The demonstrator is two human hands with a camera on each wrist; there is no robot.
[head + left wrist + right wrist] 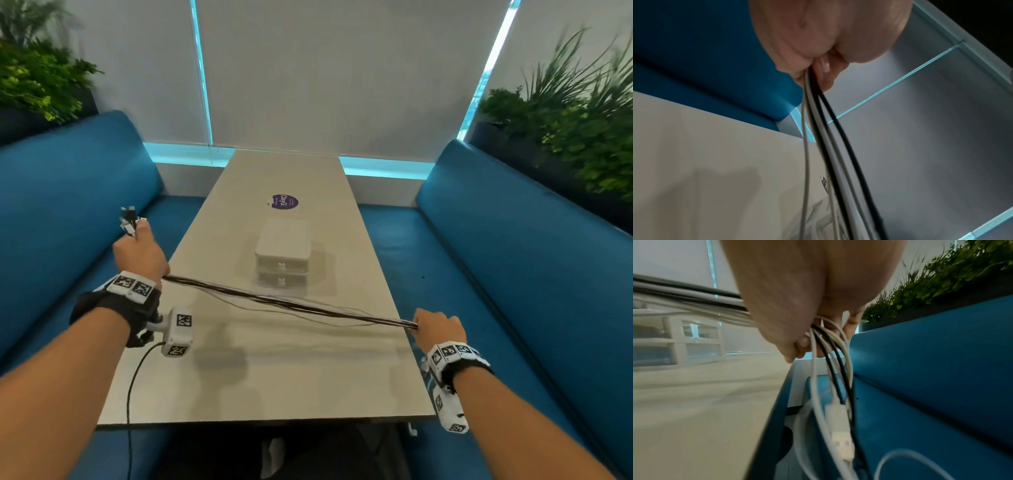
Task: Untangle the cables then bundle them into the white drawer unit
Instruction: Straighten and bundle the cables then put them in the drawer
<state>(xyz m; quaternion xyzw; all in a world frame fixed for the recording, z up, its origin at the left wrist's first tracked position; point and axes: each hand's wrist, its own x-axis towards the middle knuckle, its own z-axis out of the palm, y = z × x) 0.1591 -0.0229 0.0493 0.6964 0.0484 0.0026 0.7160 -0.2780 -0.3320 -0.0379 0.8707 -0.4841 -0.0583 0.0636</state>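
Observation:
A bunch of black and white cables (291,303) is stretched taut above the table between both hands. My left hand (138,251) grips one end over the table's left edge, with several plugs (128,219) sticking up out of the fist. My right hand (436,329) grips the other end at the right edge. In the right wrist view the loose cable ends (830,369) and a white USB plug (841,438) hang below the fist. In the left wrist view the cables (822,129) run down from the fist. The white drawer unit (282,255) stands mid-table behind the cables, both drawers closed.
The grey table (257,383) runs away from me between two blue benches (513,240). A round purple sticker (284,202) lies beyond the drawer unit. Plants (579,130) stand behind both benches. A black wire (132,394) hangs from my left wrist camera.

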